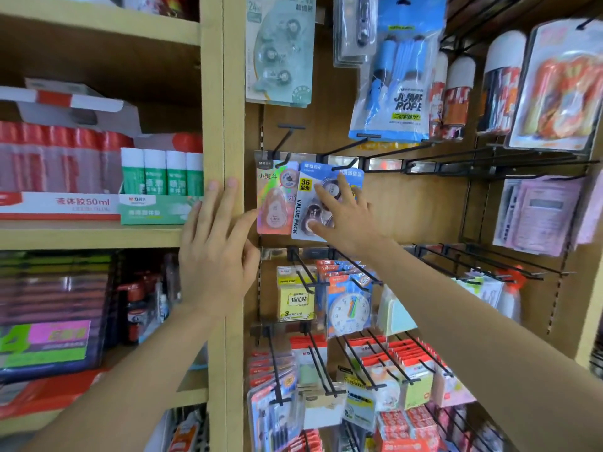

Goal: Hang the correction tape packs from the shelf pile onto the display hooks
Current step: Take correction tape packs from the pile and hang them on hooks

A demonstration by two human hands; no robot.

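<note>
A blue correction tape value pack (pixel 305 203) hangs tilted at a black display hook (pixel 342 166) on the wooden panel. My right hand (pixel 342 216) lies over its front with spread fingers, the thumb at the pack's lower edge. Just left of it hangs a pink correction tape pack (pixel 274 203) on another hook (pixel 284 159). My left hand (pixel 215 252) rests flat with straight fingers on the wooden upright post (pixel 233 93), its thumb near the pink pack's lower left corner. A pale green correction tape pack (pixel 279 50) hangs higher up.
Empty black hooks (pixel 456 161) stick out to the right of the blue pack. Below hang sticky notes (pixel 295 298), a clock card (pixel 349 309) and red-topped packs (pixel 408 360). A jump rope bag (pixel 398 76) hangs above. Glue bottles (pixel 163 172) stand on the left shelf.
</note>
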